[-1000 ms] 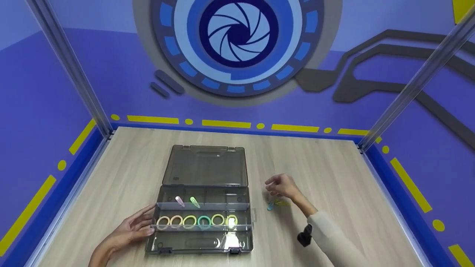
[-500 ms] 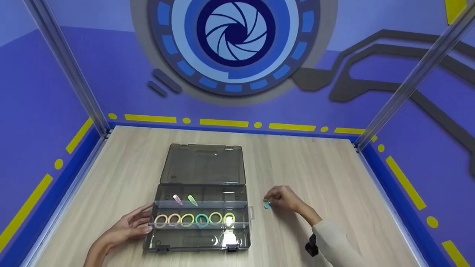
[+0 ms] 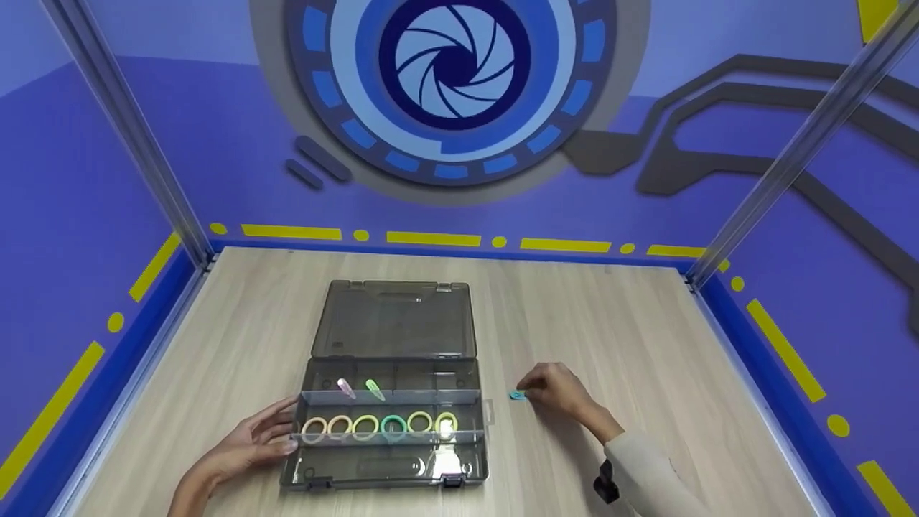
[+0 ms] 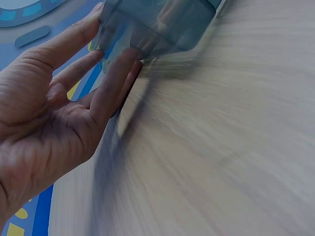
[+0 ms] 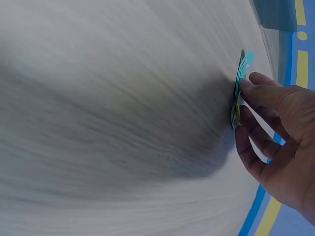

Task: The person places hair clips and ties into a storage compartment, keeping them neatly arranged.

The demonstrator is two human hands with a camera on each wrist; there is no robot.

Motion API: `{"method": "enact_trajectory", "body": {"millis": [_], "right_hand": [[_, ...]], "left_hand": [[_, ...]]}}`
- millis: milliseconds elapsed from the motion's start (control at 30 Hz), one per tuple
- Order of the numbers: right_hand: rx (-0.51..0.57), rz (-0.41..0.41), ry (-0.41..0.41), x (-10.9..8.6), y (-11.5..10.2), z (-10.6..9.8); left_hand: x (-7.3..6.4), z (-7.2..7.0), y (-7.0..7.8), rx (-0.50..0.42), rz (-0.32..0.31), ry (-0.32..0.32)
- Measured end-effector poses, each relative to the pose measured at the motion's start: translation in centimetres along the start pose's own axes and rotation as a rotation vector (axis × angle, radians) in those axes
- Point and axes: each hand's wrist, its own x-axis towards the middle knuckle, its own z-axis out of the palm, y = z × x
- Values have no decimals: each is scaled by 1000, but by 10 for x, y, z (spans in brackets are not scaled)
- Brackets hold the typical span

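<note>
My left hand [image 3: 240, 449] touches the left side of a smoky see-through compartment box [image 3: 388, 474], its fingers fairly straight; the left wrist view shows the fingertips against the box wall [image 4: 172, 29]. To the right of the box, my right hand [image 3: 560, 391] pinches a turquoise snap hair clip [image 3: 516, 395] at the tabletop. In the right wrist view, the thumb lies on the turquoise clip [image 5: 243, 71], and a yellowish clip [image 5: 236, 110] shows just below it by the fingers. A pink hair clip [image 3: 346, 388] and a green one [image 3: 375, 389] lie in the back compartment.
Several pastel ring-shaped hair ties [image 3: 393, 428] stand in a row in the box's middle compartment. The box lid [image 3: 395, 319] lies folded back behind it. Wood-grain table [image 3: 596, 309] surrounds the box, with blue walls [image 3: 215, 143] on three sides.
My right hand has come down onto the clips on the table and taken hold of the turquoise one, which has turned sideways. The left hand stays at the box.
</note>
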Motion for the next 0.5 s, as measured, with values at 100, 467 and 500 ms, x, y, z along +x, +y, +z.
{"method": "enact_trajectory", "body": {"millis": [100,467,500], "right_hand": [[-32,17,-11,-1,-2,0],[-20,39,-9,0,-3,0],[-11,49,-4,-1,-2,0]], "left_hand": [[0,1,-1,1,4,4],[0,4,-2,-10,2,37],[-1,4,-2,-13,0,38]]}}
